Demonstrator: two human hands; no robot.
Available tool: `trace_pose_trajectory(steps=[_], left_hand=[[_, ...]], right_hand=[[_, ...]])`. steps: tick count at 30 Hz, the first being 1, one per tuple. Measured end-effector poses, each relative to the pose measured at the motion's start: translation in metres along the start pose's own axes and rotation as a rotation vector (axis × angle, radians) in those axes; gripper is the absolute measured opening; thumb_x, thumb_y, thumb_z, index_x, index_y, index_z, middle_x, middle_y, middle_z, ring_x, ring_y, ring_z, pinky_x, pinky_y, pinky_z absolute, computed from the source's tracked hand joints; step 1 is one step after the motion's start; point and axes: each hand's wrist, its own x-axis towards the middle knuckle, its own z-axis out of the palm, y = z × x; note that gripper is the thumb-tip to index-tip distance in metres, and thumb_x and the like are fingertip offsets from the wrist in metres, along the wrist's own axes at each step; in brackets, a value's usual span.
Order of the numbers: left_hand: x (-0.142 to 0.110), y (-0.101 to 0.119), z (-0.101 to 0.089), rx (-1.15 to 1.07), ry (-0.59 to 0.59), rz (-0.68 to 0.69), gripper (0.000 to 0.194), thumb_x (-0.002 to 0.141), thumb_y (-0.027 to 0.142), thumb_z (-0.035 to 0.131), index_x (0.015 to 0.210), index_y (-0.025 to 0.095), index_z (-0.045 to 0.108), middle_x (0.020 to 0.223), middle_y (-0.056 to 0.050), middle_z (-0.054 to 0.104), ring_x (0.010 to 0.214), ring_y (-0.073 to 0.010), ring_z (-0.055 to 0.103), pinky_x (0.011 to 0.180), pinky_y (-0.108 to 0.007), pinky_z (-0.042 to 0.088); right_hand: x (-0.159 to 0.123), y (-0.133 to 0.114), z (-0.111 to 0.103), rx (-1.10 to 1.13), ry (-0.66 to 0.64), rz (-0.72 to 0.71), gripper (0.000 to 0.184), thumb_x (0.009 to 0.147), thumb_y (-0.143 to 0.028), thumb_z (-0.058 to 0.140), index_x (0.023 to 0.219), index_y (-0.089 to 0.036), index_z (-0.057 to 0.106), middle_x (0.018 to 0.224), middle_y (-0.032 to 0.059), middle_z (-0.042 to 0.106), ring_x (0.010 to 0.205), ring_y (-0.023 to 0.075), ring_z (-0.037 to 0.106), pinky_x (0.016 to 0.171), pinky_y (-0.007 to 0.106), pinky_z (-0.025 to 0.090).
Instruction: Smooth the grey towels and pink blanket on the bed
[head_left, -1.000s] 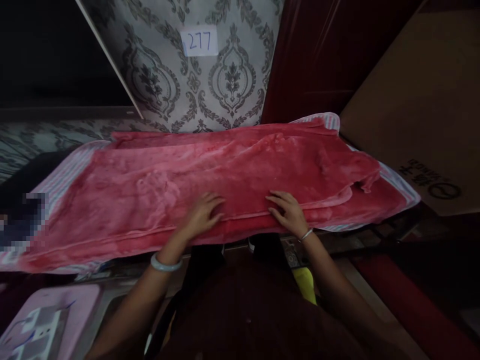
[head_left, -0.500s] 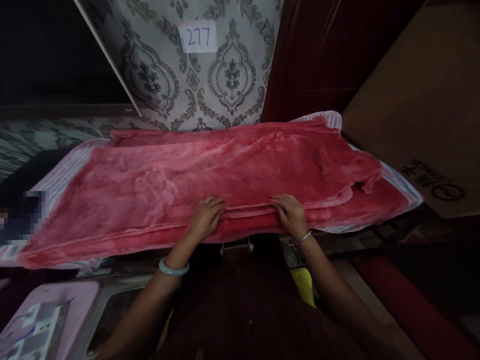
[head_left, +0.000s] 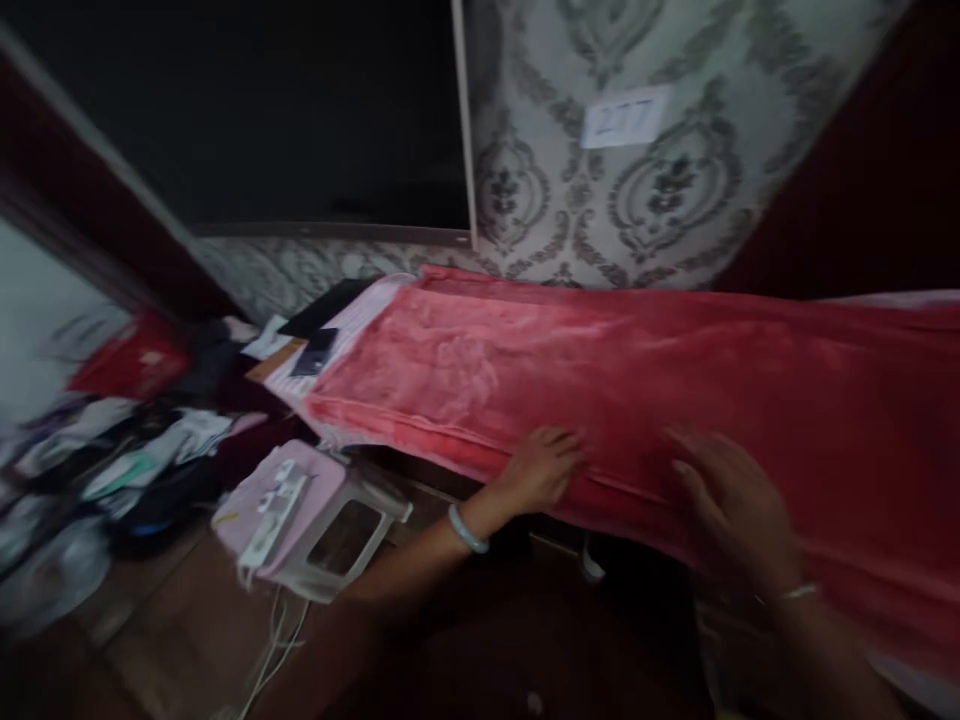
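Observation:
A soft red plush blanket (head_left: 465,350) lies folded lengthwise in a long strip, with its layered edge facing me. My left hand (head_left: 544,468), with a pale bangle at its wrist, rests on the blanket near that front edge, fingers laid over the top. Farther right, my right hand (head_left: 739,500) is over the blanket, thumb apart from the fingers and nothing visible in it. Motion blurs this hand, so I cannot tell whether it touches the fabric. Beneath the blanket, a striped cloth (head_left: 375,300) shows at the left end.
A dark phone-like object (head_left: 315,352) lies at the left end. Below it stands a pink-topped stool (head_left: 322,480) bearing a power strip (head_left: 274,510) with hanging cords. Clothes and bags (head_left: 150,465) are piled at far left. A large screen (head_left: 322,110) is behind.
My view has swung left, bringing the stool and clothes pile into sight. My right hand has shifted right, away from the left hand and the folded edge. The left hand stays near the edge.

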Motion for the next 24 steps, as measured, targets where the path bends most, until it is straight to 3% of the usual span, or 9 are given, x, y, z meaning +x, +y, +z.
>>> trace_pose_trajectory(steps=[4, 8, 10, 13, 16, 20, 24], left_hand=[[-0.015, -0.01, -0.013, -0.047, 0.053, -0.016, 0.034, 0.1, 0.025, 0.047, 0.124, 0.016, 0.07, 0.134, -0.014, 0.068, 0.125, -0.0211, 0.062, 0.109, -0.038, 0.048], [-0.049, -0.051, -0.056, 0.028, 0.218, -0.209, 0.032, 0.097, 0.022, 0.048, 0.12, 0.018, 0.07, 0.124, -0.011, 0.072, 0.12, -0.0217, 0.064, 0.108, -0.04, 0.048], [-0.071, -0.082, -0.091, 0.134, 0.262, -0.39, 0.033, 0.093, 0.017, 0.048, 0.118, 0.019, 0.071, 0.12, -0.01, 0.073, 0.117, -0.0225, 0.065, 0.107, -0.041, 0.049], [-0.105, -0.124, -0.15, 0.383, 0.232, -0.855, 0.038, 0.087, 0.011, 0.05, 0.12, 0.016, 0.07, 0.126, -0.012, 0.071, 0.12, -0.0232, 0.062, 0.109, -0.039, 0.047], [-0.135, -0.153, -0.195, 0.566, 0.21, -1.198, 0.039, 0.09, 0.015, 0.046, 0.122, 0.009, 0.069, 0.128, -0.021, 0.067, 0.123, -0.0321, 0.059, 0.105, -0.046, 0.048], [-0.16, -0.175, -0.214, 0.675, 0.105, -1.384, 0.043, 0.097, 0.03, 0.041, 0.122, 0.008, 0.068, 0.126, -0.024, 0.064, 0.123, -0.0375, 0.057, 0.097, -0.047, 0.051], [-0.17, -0.187, -0.215, 0.664, 0.06, -1.401, 0.045, 0.096, 0.023, 0.036, 0.125, 0.006, 0.066, 0.126, -0.026, 0.063, 0.121, -0.0367, 0.059, 0.094, -0.044, 0.051]], right_hand=[[0.024, -0.013, 0.055, -0.03, -0.165, -0.195, 0.052, 0.103, -0.039, 0.036, 0.149, -0.02, 0.051, 0.148, 0.012, 0.056, 0.14, 0.031, 0.046, 0.112, 0.052, 0.043], [0.01, -0.005, 0.093, -0.105, -0.261, -0.269, 0.056, 0.101, -0.04, 0.031, 0.149, -0.02, 0.052, 0.15, 0.0128, 0.054, 0.14, 0.0323, 0.047, 0.11, 0.056, 0.043], [0.002, 0.003, 0.099, -0.104, -0.284, -0.268, 0.058, 0.101, -0.041, 0.03, 0.15, -0.02, 0.05, 0.152, 0.0121, 0.052, 0.142, 0.0321, 0.045, 0.111, 0.056, 0.042], [-0.003, 0.01, 0.101, -0.092, -0.297, -0.255, 0.059, 0.1, -0.041, 0.028, 0.152, -0.021, 0.048, 0.152, 0.0117, 0.053, 0.142, 0.0319, 0.045, 0.113, 0.057, 0.04], [-0.002, 0.009, 0.101, -0.1, -0.295, -0.241, 0.059, 0.1, -0.042, 0.028, 0.152, -0.021, 0.048, 0.151, 0.0118, 0.053, 0.142, 0.0319, 0.046, 0.113, 0.057, 0.04], [0.001, 0.003, 0.101, -0.133, -0.297, -0.235, 0.058, 0.101, -0.04, 0.027, 0.152, -0.023, 0.048, 0.153, 0.0093, 0.052, 0.143, 0.0296, 0.044, 0.112, 0.055, 0.042], [0.003, -0.003, 0.098, -0.168, -0.314, -0.206, 0.056, 0.103, -0.041, 0.029, 0.153, -0.026, 0.048, 0.156, 0.0067, 0.049, 0.145, 0.0271, 0.042, 0.113, 0.053, 0.042]])
